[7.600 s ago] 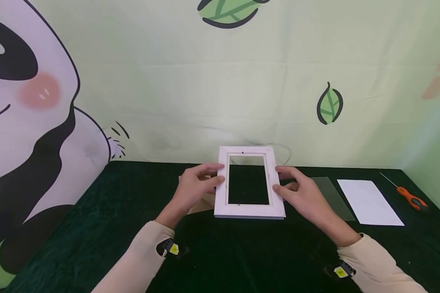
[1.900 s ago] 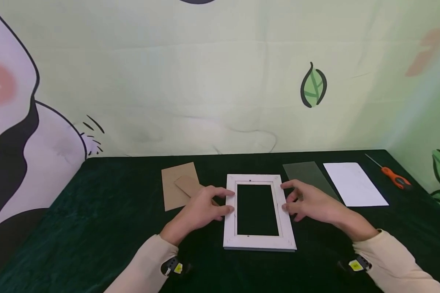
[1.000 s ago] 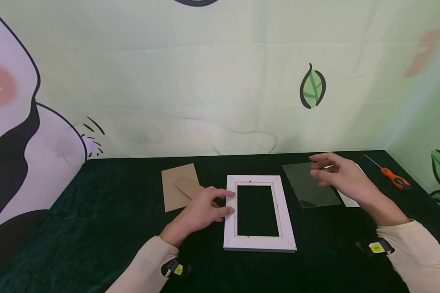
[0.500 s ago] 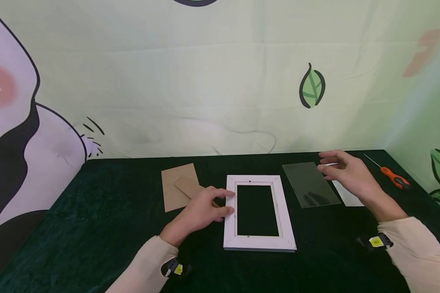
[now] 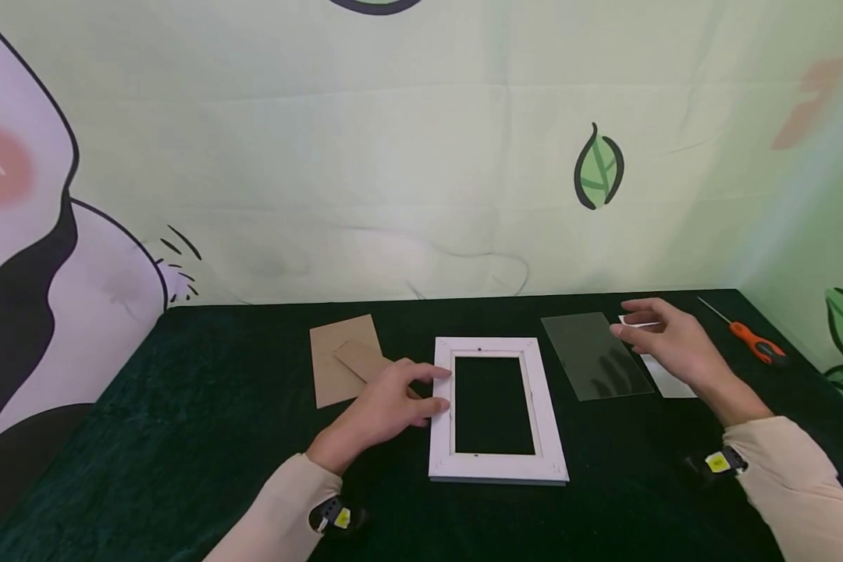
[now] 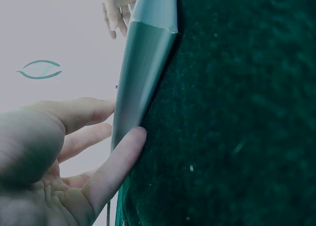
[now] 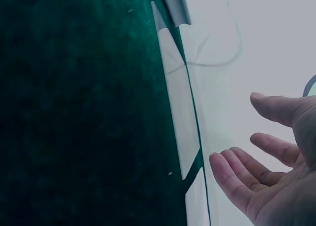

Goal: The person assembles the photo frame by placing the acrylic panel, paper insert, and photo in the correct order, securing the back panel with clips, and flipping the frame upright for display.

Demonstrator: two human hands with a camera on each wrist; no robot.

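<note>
A white picture frame (image 5: 495,410) lies flat on the dark green table (image 5: 183,406), its opening showing the cloth. My left hand (image 5: 425,389) rests against the frame's left rail, fingers nearly straight, the thumb touching the rail's side (image 6: 148,63). My right hand (image 5: 648,334) hovers with relaxed fingers, holding nothing, just above the right edge of a clear pane (image 5: 590,355) and the white sheet (image 5: 670,378) beside it. In the right wrist view the right hand (image 7: 266,176) is spread above the pane (image 7: 177,112).
A brown backing board (image 5: 340,363) with its stand flap lies left of the frame. An orange-handled screwdriver (image 5: 755,343) sits at the far right corner. A printed green backdrop (image 5: 421,156) rises behind the table's far edge.
The frame, held tilted at first, now lies flat. My right hand has left the frame's right rail, moved right over the pane and sheet, and dropped a little. The left hand stayed.
</note>
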